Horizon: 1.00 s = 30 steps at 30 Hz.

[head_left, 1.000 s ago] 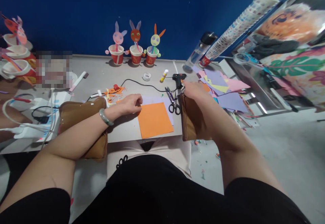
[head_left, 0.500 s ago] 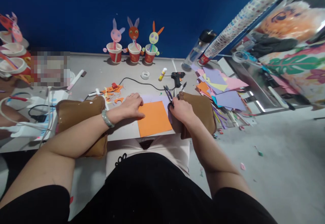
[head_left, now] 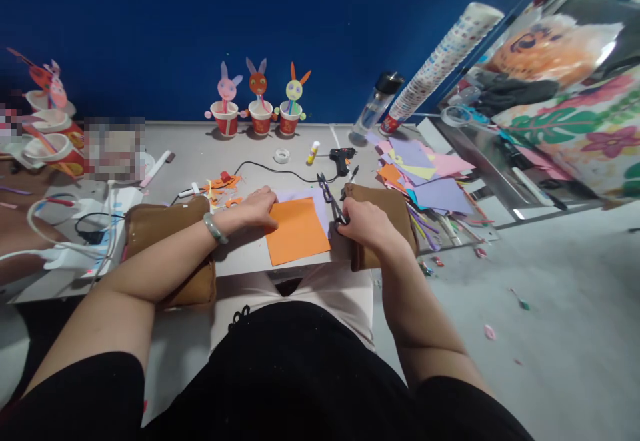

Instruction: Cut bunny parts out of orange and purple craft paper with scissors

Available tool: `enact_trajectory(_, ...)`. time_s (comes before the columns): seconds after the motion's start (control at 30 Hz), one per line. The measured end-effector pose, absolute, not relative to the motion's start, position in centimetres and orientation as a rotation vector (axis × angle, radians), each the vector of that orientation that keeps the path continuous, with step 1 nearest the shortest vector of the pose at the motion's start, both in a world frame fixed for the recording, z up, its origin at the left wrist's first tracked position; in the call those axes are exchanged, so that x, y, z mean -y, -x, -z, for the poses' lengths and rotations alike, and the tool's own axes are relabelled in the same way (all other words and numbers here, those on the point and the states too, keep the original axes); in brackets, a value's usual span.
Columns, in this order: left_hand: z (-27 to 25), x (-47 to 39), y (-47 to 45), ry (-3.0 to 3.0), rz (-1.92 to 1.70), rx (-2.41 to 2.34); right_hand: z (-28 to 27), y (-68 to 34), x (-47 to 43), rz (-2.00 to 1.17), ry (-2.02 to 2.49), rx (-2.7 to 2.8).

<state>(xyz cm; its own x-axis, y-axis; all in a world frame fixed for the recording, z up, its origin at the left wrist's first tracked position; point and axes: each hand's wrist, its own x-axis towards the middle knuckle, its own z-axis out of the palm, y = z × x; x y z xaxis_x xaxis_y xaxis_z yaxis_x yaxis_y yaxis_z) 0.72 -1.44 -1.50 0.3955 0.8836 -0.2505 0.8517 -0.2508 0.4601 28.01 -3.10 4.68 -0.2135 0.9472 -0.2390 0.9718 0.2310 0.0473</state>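
Observation:
A square sheet of orange paper (head_left: 299, 233) lies at the table's front edge, over a purple sheet (head_left: 320, 202) that shows at its top and right. At its upper left corner is my left hand (head_left: 256, 208), fingers bent and thumb on the orange sheet. Right of the papers, my right hand (head_left: 369, 224) is closed round the dark handles of scissors (head_left: 336, 206), its wrist over a brown cushion (head_left: 404, 218). Its fingertips are partly hidden. Under my left forearm lies another brown cushion (head_left: 163, 221).
Orange scraps (head_left: 220, 188), a tape roll (head_left: 282, 156), a glue stick (head_left: 313, 153) and a glue gun (head_left: 343, 159) lie behind the papers. Three rabbit cups (head_left: 261, 118) stand at the wall. At right are coloured papers (head_left: 440, 191), a bottle (head_left: 375, 108) and stacked cups (head_left: 445, 68); power strips (head_left: 75, 248) at left.
The camera view has shifted slightly. My right hand has turned a little with the scissors, moving them away from the orange sheet's edge. My left hand stays at the paper's corner.

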Motion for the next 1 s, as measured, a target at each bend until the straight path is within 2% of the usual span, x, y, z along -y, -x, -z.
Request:
enact_trajectory(0.23, 1.0, 1.3, -1.9, -2.087, -0.084, -1.468, -7.9, -30.8, 5.8, 0.025, -1.707, -2.36)
enact_trajectory(0.37, -0.7, 0.1, -0.8, -1.976, -0.155, -1.389, -9.2, -32.0, 5.6, 0.077, -1.91, -2.611)
enact_trajectory(0.47, -2.3, -1.3, 0.8, -1.823, -0.277, -1.324, -9.1, -31.5, 3.3, 0.416, -2.08, -2.969)
enact_trajectory(0.63, -3.0, -2.2, 1.7, -0.948, -0.985, -1.085, -5.9, -27.6, -4.1, 1.552, -1.952, -3.216)
enact_trajectory(0.73, -2.3, -2.4, 0.9, -0.811, -1.163, -1.067, -3.1, -24.9, -7.5, 1.961, -2.013, -3.162)
enact_trajectory(0.87, -1.6, -3.4, 0.0, -0.628, -1.319, -1.079, 0.4, -23.2, -8.3, 2.162, -1.915, -3.121)
enact_trajectory(1.0, -1.4, -4.0, -0.3, -0.465, -1.414, -1.122, 2.5, -23.4, -6.6, 1.95, -1.604, -3.251)
